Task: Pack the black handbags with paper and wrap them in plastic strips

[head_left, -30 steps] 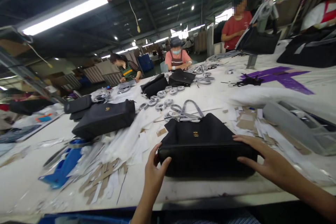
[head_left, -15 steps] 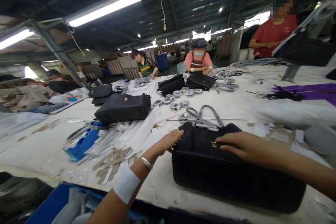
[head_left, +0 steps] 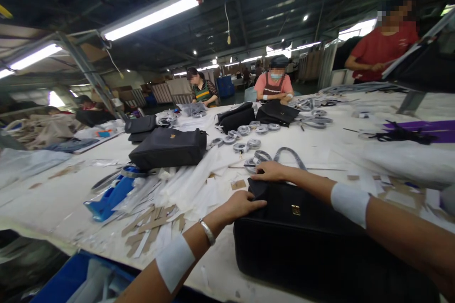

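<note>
A black handbag (head_left: 284, 241) with a small gold clasp lies in front of me on the white table. My left hand (head_left: 243, 207) grips its left end, thumb on the upper face and the other fingers partly hidden at the side. Across the bag, my right hand (head_left: 272, 171) is closed over the far left edge; its fingertips are partly out of sight. Grey wrapped handles (head_left: 291, 154) rise behind the bag, close to my right hand.
Another black handbag (head_left: 170, 149) lies to the left, near a blue holder (head_left: 110, 199) and cardboard strips (head_left: 149, 229). Several wrapped strap coils (head_left: 241, 147) are further back. A person in a red shirt (head_left: 386, 52) stands at right; two others work across the table.
My right hand has moved left and away from me, from beside the clasp to the bag's far left edge. The left thumb now lies further over the bag.
</note>
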{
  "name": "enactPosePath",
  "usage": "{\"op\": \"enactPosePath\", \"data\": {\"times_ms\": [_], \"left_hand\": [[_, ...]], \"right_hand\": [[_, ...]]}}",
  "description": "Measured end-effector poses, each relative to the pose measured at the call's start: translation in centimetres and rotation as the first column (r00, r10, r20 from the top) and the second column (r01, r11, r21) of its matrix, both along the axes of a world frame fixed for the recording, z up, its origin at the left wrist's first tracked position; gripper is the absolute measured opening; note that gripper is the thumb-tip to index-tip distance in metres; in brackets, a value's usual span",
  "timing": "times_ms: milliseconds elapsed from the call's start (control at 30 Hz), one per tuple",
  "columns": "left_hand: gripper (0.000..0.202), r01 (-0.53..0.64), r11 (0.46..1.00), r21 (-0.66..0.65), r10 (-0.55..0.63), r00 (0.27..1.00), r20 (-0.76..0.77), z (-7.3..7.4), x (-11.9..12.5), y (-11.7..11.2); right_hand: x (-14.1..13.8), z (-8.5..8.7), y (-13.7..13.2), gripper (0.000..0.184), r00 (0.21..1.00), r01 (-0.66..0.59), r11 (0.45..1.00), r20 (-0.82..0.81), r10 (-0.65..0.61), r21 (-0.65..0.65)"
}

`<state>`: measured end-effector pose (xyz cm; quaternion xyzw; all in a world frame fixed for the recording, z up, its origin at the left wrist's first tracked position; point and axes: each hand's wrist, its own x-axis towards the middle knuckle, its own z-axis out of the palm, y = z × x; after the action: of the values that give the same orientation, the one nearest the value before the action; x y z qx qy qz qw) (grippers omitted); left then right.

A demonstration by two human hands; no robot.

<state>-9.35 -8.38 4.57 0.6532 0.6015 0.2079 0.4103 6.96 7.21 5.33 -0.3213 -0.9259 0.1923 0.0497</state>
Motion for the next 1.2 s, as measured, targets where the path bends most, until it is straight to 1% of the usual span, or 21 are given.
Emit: {"op": "enactPosePath", "data": {"times_ms": [100,200,333,433,533,667,767,833,867,1000,1133,1200], "left_hand": [[0.044,-0.01,1.0,0.019,0.011,0.997,-0.074,0.7,0.4,-0.8],[0.043,-0.021,0.995,0.093,0.037,0.984,-0.173,1.5,0.6,-1.8],[0.043,-0.068,0.97,0.233,0.125,0.963,-0.241,2.2,0.7,-3.2],[0.043,-0.097,0.955,0.281,0.189,0.929,-0.32,2.6,0.8,-3.7],[0.052,-0.11,0.967,0.228,0.182,0.928,-0.326,3.2,1.0,-3.2],[0.073,-0.117,0.988,0.104,0.142,0.947,-0.287,4.4,1.4,-1.0],[0.077,-0.112,0.993,0.039,0.119,0.953,-0.277,4.9,1.7,0.5],[0.074,-0.113,0.993,0.031,0.117,0.952,-0.283,4.6,1.9,1.0],[0.072,-0.116,0.992,0.047,0.124,0.948,-0.292,4.4,2.0,1.1],[0.057,-0.137,0.974,0.183,0.192,0.924,-0.331,3.3,2.0,0.9],[0.035,-0.155,0.938,0.31,0.268,0.892,-0.363,3.1,1.7,0.3],[0.026,-0.146,0.924,0.354,0.287,0.876,-0.387,3.4,1.7,-0.1]], "right_hand": [[0.7,0.5,0.5,0.041,0.997,0.036,0.996,-0.07,-0.042,-0.088],[0.8,0.5,0.4,0.037,0.974,0.093,0.983,-0.19,-0.123,-0.16],[-0.2,-0.2,-0.8,0.037,0.884,0.224,0.943,-0.356,-0.303,-0.246],[-1.0,-0.4,-1.5,0.038,0.812,0.295,0.909,-0.425,-0.401,-0.294],[-1.4,-0.1,-1.8,0.034,0.769,0.342,0.896,-0.464,-0.44,-0.283],[-1.2,0.3,-1.5,0.029,0.744,0.403,0.886,-0.482,-0.462,-0.227],[-0.5,0.5,-1.3,0.029,0.738,0.445,0.875,-0.475,-0.479,-0.19],[0.0,0.7,-1.1,0.028,0.742,0.465,0.87,-0.464,-0.484,-0.163],[0.3,0.8,-1.0,0.027,0.745,0.474,0.868,-0.458,-0.486,-0.15],[0.7,0.8,-0.5,0.026,0.748,0.505,0.853,-0.427,-0.508,-0.13],[0.2,0.0,-0.2,0.034,0.743,0.525,0.826,-0.364,-0.562,-0.205],[0.2,-0.2,-0.2,0.041,0.754,0.5,0.828,-0.341,-0.561,-0.256]]}}
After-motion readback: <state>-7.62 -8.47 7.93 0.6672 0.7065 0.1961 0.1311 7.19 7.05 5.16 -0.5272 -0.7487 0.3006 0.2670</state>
